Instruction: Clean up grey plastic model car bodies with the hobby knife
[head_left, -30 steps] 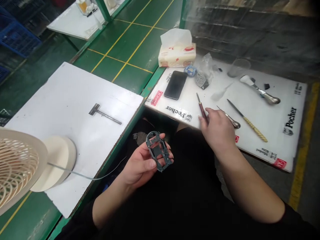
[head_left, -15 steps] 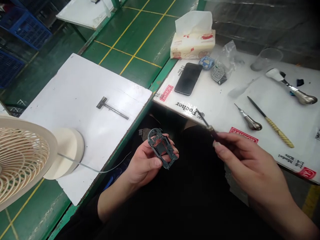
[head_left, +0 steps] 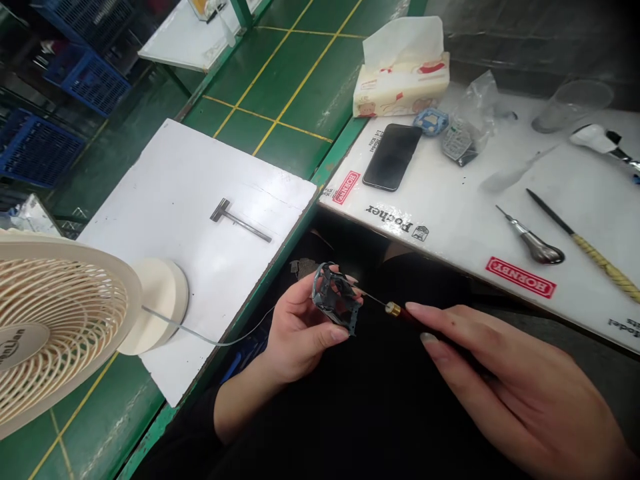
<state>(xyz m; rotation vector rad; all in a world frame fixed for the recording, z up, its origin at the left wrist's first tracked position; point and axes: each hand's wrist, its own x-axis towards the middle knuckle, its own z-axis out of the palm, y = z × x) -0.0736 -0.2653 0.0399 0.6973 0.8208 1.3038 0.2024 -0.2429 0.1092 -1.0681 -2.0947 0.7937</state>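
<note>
My left hand is closed around a small dark grey plastic frame part, held over my lap just below the table edge. My right hand grips a slim hand tool with a dark handle, a brass collar and a thin metal tip. The tip touches the right side of the frame part. My fingers lie along the handle and hide most of it.
A white board at the right carries a black phone, a tissue box, a plastic bag of parts, a plastic cup and several hand tools. A T-shaped metal tool lies on the left white sheet. A cream fan stands at the left.
My right hand picked the slim tool off the white board and brought it down to my lap, its tip now against the frame part. My left hand tilted the part towards it.
</note>
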